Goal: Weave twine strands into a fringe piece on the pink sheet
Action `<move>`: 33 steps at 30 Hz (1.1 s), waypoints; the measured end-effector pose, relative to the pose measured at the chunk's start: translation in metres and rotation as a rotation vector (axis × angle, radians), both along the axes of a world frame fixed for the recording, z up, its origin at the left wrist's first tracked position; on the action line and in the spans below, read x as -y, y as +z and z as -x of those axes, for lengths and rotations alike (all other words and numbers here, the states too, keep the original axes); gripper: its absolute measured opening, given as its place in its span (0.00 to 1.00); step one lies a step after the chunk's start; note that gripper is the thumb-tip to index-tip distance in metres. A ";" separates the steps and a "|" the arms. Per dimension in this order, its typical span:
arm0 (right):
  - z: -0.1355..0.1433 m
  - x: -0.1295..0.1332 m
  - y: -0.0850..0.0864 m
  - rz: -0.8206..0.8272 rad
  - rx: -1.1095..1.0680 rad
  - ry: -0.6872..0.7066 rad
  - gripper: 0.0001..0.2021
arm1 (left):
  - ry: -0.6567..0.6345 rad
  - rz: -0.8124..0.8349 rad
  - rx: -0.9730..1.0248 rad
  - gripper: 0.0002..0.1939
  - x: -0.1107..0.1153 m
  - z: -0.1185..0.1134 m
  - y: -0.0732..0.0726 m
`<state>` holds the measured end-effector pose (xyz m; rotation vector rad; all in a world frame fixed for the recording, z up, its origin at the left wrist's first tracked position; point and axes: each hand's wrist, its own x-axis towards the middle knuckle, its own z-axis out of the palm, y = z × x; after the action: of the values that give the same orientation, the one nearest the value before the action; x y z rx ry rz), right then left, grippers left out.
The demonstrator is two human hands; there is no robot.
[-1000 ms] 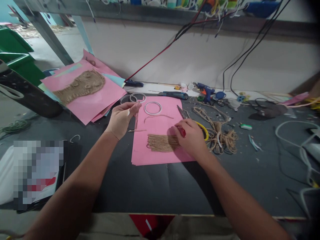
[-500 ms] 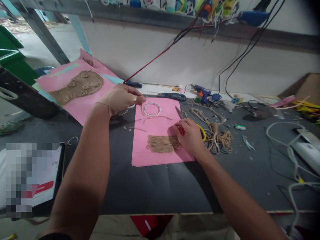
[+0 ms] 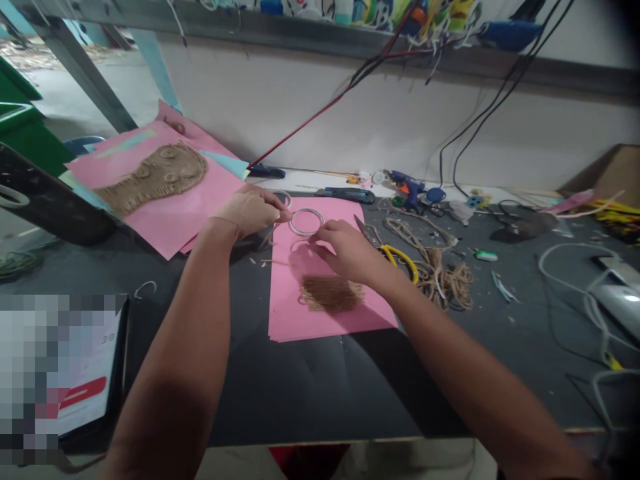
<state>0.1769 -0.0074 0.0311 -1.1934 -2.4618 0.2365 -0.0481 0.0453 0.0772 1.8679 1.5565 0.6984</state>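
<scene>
Pink paper sheets [image 3: 330, 325] lie on the dark table, bearing a mat of brown twine rows [image 3: 330, 293]. A ring-shaped tape roll [image 3: 306, 222] rests near their upper left. My left hand [image 3: 255, 212] is at the ring's left edge, fingers pinched together on something too small to make out. My right hand [image 3: 345, 248] reaches over the paper with its fingertips at the ring's lower right, thumb and fingers apart, seemingly holding nothing. Scissors with yellow handles [image 3: 400, 260] lie right of that hand, beside a tangle of brown twine [image 3: 447, 280].
A twine-covered shape [image 3: 167, 173] sits on pink sheets at the left. Behind the paper are a blue cutter [image 3: 347, 194] and a blue glue gun [image 3: 411, 190]. A tablet [image 3: 95, 373] lies front left; white cables [image 3: 575, 287] loop at the right.
My right hand has let go of the scissors, now lying beside the twine, and moved up and left to the ring. My left hand has shifted slightly right and down.
</scene>
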 end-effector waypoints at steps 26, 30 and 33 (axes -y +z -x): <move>-0.032 -0.022 0.054 -0.002 -0.532 -0.268 0.10 | 0.137 -0.141 0.340 0.12 -0.013 0.001 -0.005; -0.048 -0.015 0.060 0.117 -0.471 -0.187 0.05 | 0.083 -0.133 0.296 0.10 -0.006 -0.001 0.001; -0.053 -0.013 0.062 0.116 -0.441 -0.200 0.05 | 0.082 -0.137 0.269 0.08 -0.006 -0.002 0.000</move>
<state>0.2297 0.0051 0.0933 -1.2670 -1.9590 0.5286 -0.0457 0.0511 0.0775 1.7283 1.4468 1.0699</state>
